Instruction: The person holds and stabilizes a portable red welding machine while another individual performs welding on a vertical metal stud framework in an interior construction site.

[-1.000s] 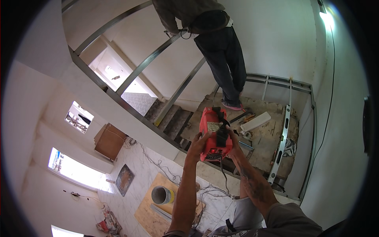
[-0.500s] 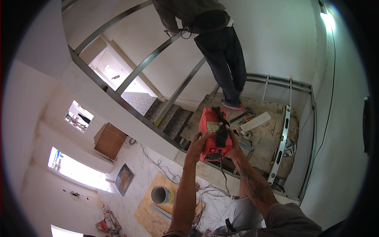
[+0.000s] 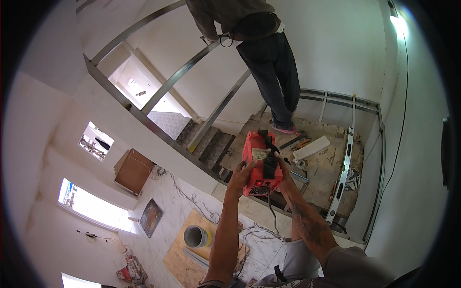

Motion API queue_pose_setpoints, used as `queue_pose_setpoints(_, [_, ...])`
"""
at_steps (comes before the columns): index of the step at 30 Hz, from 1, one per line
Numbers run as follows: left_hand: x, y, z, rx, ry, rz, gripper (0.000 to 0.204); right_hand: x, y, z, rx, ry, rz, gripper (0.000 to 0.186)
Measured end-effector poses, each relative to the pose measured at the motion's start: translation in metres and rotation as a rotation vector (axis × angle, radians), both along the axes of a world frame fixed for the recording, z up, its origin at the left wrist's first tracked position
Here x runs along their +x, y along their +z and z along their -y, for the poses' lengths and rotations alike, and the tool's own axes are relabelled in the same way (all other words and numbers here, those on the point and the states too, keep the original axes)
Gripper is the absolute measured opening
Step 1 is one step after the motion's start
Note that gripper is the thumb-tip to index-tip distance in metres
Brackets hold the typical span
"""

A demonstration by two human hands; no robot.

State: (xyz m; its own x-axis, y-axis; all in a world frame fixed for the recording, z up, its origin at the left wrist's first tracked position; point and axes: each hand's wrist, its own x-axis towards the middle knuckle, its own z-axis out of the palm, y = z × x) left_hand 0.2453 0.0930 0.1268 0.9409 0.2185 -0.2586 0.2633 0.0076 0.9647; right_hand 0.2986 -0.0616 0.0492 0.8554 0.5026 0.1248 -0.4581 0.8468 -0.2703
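Both my hands hold a red welding machine [image 3: 256, 174] above the edge of the landing. My left hand [image 3: 239, 176] grips its left side, fingers wrapped round the casing. On the other side my right hand [image 3: 283, 173] is closed against the casing. A black strap [image 3: 271, 165] lies over the top of the machine, and its fan grille and cable [image 3: 272, 211] face me. Just beyond it, on the rough landing [image 3: 331, 144], lie hand tools [image 3: 298, 143] and a white block [image 3: 311, 148]. The underside of the machine is hidden.
A co-worker [image 3: 271, 62] stands on the landing, at the metal frame bars [image 3: 177, 77]. A long spirit level [image 3: 342, 177] lies to the right. Dark steps [image 3: 211, 149] descend at left. Below are a bucket [image 3: 196, 236], a wooden board [image 3: 175, 257] and loose cables [image 3: 192, 197].
My hands and the welding machine stay almost where they were. Only a very slight shift of view shows.
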Motion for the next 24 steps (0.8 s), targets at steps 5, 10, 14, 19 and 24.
queue_pose_setpoints(5, [-0.001, -0.001, -0.002, 0.007, 0.006, 0.001, 0.076, -0.002, 0.002, -0.001, 0.011, 0.011, -0.001, 0.038])
queue_pose_setpoints(10, [-0.001, -0.001, -0.004, -0.001, -0.004, -0.006, 0.076, -0.001, 0.001, -0.001, -0.009, 0.018, 0.006, 0.037])
queue_pose_setpoints(14, [-0.001, -0.002, -0.003, -0.01, 0.0, -0.001, 0.072, -0.001, 0.0, -0.003, 0.004, 0.037, -0.002, 0.044])
queue_pose_setpoints(19, [-0.002, -0.001, -0.003, -0.022, -0.003, 0.006, 0.07, -0.005, 0.008, -0.002, -0.033, -0.01, -0.009, 0.044])
queue_pose_setpoints(24, [0.0, -0.009, -0.008, -0.06, -0.004, 0.009, 0.066, -0.003, 0.0, -0.005, -0.017, 0.002, 0.016, 0.044])
